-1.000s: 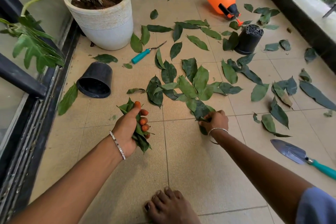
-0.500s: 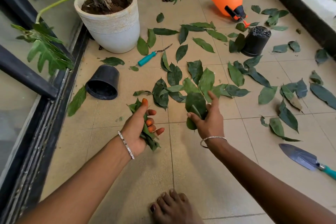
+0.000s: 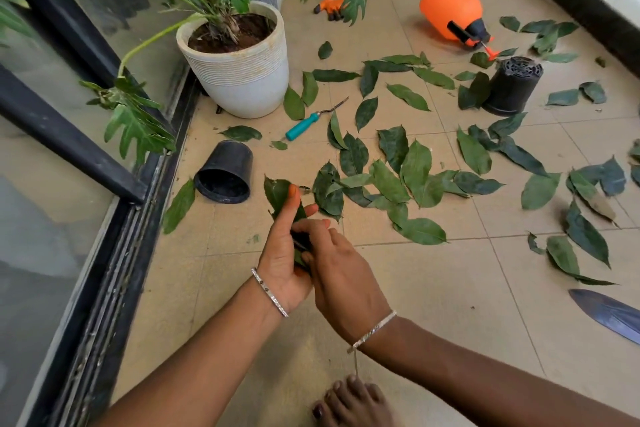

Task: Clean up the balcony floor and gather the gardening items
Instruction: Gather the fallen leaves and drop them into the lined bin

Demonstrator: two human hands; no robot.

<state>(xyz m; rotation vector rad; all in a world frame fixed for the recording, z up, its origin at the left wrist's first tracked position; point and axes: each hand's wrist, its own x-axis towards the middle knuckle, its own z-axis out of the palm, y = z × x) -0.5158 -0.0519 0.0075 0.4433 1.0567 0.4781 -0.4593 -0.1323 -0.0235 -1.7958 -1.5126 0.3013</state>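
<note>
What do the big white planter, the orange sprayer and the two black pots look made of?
White planter: probably ceramic or cement, matte, with fine ribbed bands and brownish staining. Orange sprayer: smooth, slightly glossy moulded plastic. Black pot on its side and upturned black pot: likely thin matte plastic; the upturned base shows a moulded drainage grid.

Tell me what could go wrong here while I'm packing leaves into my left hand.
The leaf bunch sticks out above the grip of the left hand, with the right hand pressed against it; leaves may slip out. The trowel blade lies on the tiles off to the right of your bare foot; a careless step could hurt.
</note>
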